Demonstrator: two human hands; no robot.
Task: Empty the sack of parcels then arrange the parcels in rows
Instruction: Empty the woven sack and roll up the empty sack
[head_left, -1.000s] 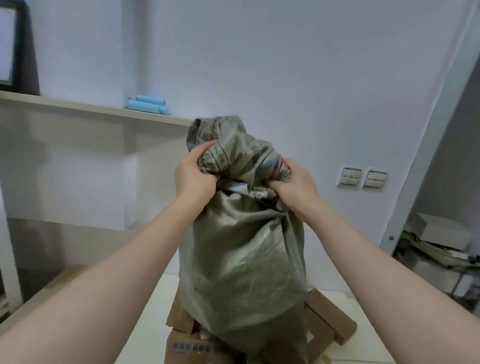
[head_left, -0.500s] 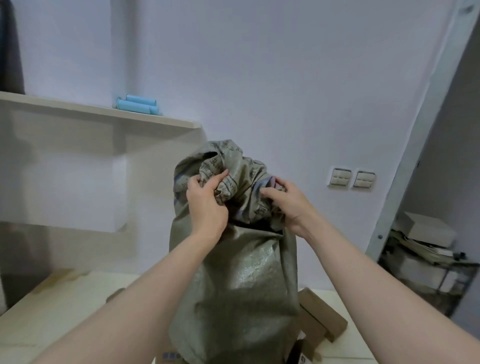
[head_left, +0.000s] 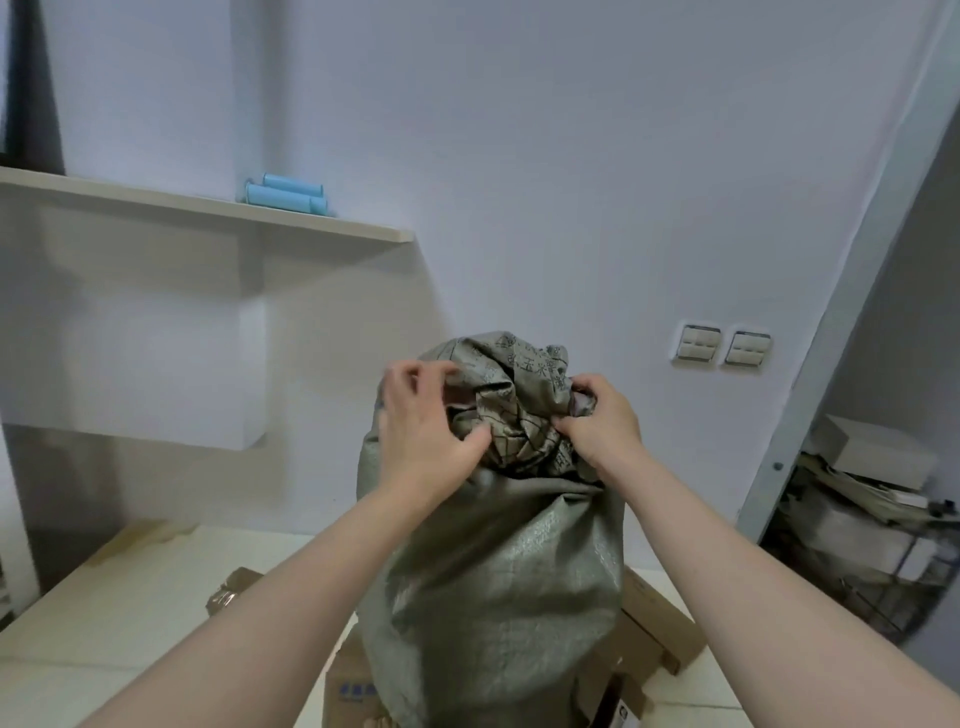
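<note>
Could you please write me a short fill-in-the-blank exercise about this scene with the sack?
1. The right hand grips the sack at its bunched ____ end.
2. The rolls on the shelf are ____ in colour.
3. On the wall right of the sack sit ____ switch plates.
4. Under the sack lie brown ____ boxes.
Missing words: top; blue; two; cardboard.

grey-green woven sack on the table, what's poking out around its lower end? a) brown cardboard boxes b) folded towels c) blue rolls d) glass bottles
A: brown cardboard boxes show on both sides of the lower end of the grey-green woven sack, some partly covered by it.
</note>
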